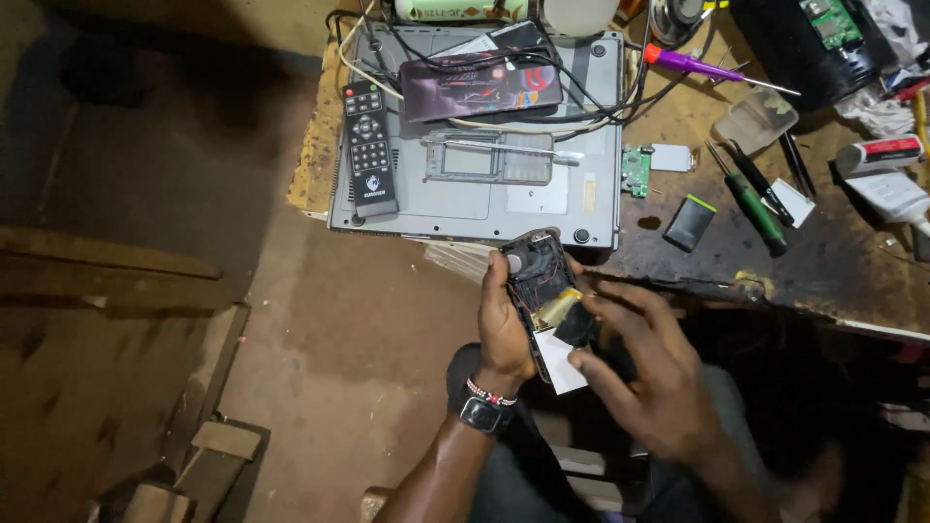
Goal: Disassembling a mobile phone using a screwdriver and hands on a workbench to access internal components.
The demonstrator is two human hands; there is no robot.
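— What's the bench like?
— A worn, stained wooden workbench over a bare dirt floor, dimly lit.
— And the hands?
— The left hand grips an opened mobile phone upright below the bench edge; the right hand, blurred, pinches a small dark part at its lower end.
— Around them?
— Beyond the phone lies a grey disc player carrying a black remote; further right, a green screwdriver.
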